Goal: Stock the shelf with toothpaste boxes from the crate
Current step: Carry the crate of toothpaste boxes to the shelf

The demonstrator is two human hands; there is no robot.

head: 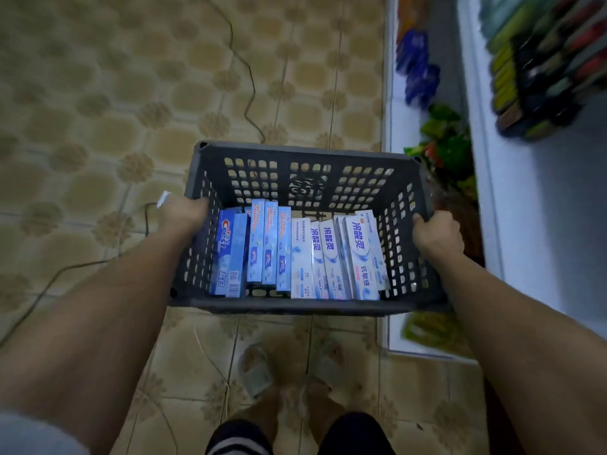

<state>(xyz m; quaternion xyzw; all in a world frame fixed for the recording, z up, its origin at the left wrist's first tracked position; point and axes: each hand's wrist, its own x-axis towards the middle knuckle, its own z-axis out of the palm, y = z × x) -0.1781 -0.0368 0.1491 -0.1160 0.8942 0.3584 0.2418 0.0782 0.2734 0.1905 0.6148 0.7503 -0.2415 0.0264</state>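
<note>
A dark grey perforated plastic crate (pixel 305 178) hangs above the tiled floor in front of me. My left hand (pixel 184 213) grips its left rim and my right hand (pixel 438 236) grips its right rim. Inside stand several toothpaste boxes in a row: blue boxes (pixel 230 254) on the left and white boxes (pixel 358 254) on the right. The white shelf unit (pixel 519 198) stands to the right, close to the crate's right side.
The shelf's upper level holds rows of dark, green and red packets (pixel 538 67). Its lower level holds blue bottles (pixel 417 67) and green packets (pixel 446 142). A thin black cable (pixel 249 90) runs across the tiled floor. My feet in slippers (pixel 256 369) are below the crate.
</note>
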